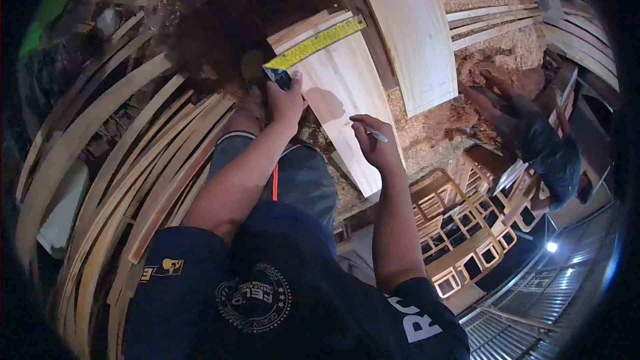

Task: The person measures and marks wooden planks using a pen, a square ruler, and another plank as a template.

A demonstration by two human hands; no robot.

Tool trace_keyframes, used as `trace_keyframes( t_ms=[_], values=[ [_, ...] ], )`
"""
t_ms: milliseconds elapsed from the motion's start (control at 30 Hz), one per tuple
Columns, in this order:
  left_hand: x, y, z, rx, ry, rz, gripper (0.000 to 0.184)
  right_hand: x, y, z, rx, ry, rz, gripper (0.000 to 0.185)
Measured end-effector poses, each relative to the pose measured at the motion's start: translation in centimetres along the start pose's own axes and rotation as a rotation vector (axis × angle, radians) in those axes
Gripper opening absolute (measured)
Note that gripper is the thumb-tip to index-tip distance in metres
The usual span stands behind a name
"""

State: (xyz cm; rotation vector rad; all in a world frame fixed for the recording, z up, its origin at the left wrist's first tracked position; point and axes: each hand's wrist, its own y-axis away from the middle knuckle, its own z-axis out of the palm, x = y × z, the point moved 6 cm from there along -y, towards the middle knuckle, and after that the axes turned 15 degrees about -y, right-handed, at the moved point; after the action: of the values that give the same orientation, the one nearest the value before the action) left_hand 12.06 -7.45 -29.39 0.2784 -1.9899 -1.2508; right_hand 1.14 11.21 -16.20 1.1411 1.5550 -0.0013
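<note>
My left hand [285, 101] grips the dark handle of a yellow-bladed square [317, 43], whose blade lies across a pale wooden board [350, 80] near its far end. Over the lower part of the same board, my right hand [377, 141] is closed around a thin, light-coloured pen [378, 135]. The pen's tip points up and to the left, close to the board's surface; whether it touches the wood I cannot tell. A shadow falls on the board between my hands.
Another wide board [417, 40] lies to the right. Long wooden strips [133, 180] fill the left side. Sawdust [490, 47] covers the ground. At the right a person [550, 147] bends over, near stacked wooden frames [460, 227].
</note>
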Motion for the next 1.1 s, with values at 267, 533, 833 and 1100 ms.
trace_keyframes(
  t_ms=[267, 533, 833, 1100],
  values=[
    [0.5, -1.0, -0.6, 0.050, -0.146, -0.002, 0.058, 0.8, -1.4, 0.0, -0.025, 0.008, 0.010, 0.020],
    [-1.0, -2.1, -0.5, 0.196, -0.366, 0.024, 0.069, -0.5, -2.7, 0.6, -0.071, 0.007, 0.030, 0.020],
    [0.6, -0.7, -0.8, 0.357, -0.496, 0.069, 0.070, -0.2, -4.3, 0.1, -0.063, -0.138, 0.061, 0.028],
    [1.5, 0.0, -1.1, 0.347, -0.564, 0.119, 0.074, -4.0, -8.8, -0.4, 0.067, -0.441, -0.039, 0.033]
  ],
)
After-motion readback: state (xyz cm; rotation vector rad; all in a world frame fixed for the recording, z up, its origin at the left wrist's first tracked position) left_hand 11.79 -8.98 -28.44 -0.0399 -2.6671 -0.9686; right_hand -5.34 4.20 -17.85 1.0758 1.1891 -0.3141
